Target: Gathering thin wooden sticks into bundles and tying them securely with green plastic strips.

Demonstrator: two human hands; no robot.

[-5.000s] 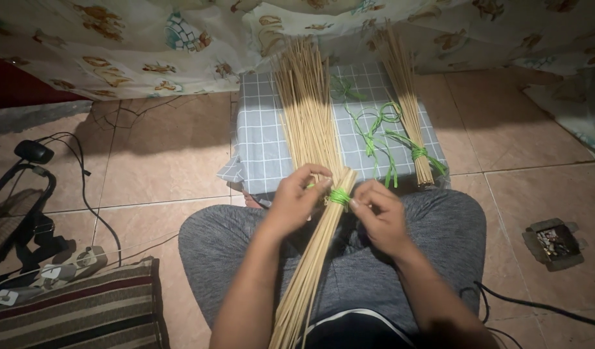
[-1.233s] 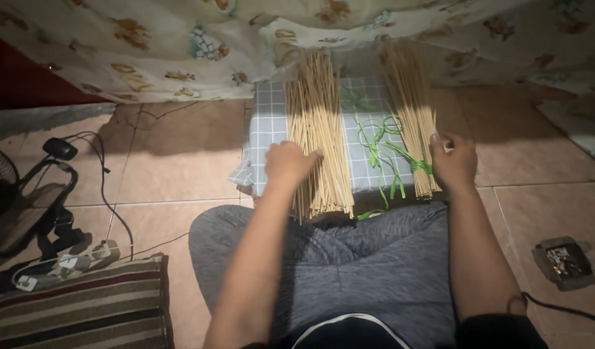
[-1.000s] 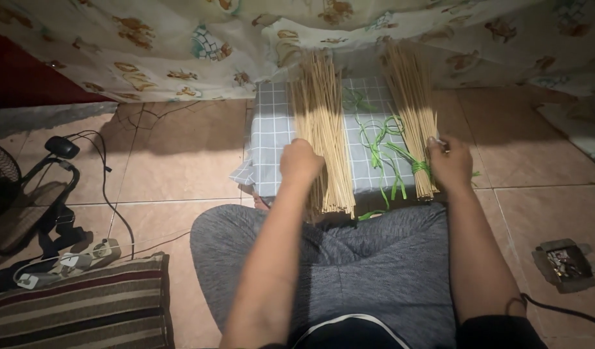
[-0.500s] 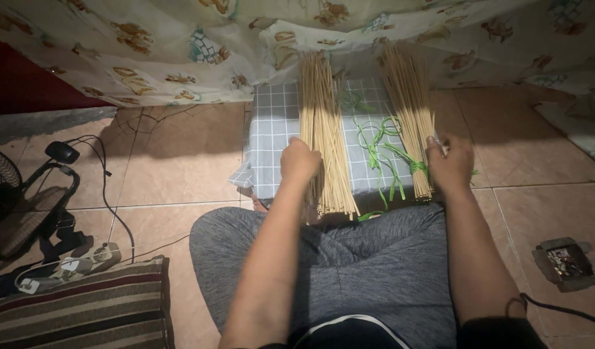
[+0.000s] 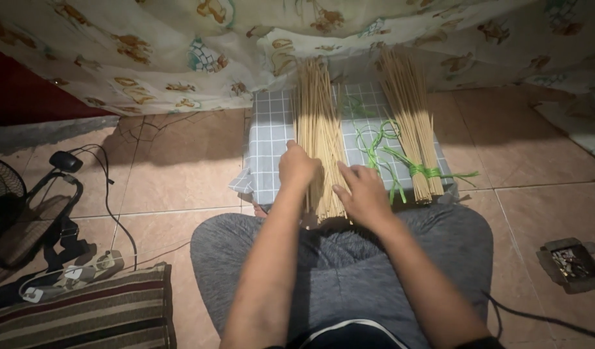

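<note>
A loose pile of thin pale sticks (image 5: 315, 123) lies lengthwise on a grey checked cloth (image 5: 268, 136) on the floor in front of my knees. My left hand (image 5: 297, 167) rests on the left side of the pile's near end, fingers curled onto the sticks. My right hand (image 5: 362, 192) lies on the pile's right side, fingers spread over the sticks. To the right lies a second stick bundle (image 5: 410, 116), tied with a green band (image 5: 419, 170). Loose green ties (image 5: 375, 142) lie between the two piles.
A patterned curtain (image 5: 181, 45) hangs along the back. A fan (image 5: 13, 213) and cables lie at the left, a striped cushion (image 5: 84, 317) at the lower left. A small open box (image 5: 569, 262) sits on the tiles at the right.
My right hand has left the tied bundle on the right and moved left onto the loose pile beside my left hand. The tied bundle now lies free.
</note>
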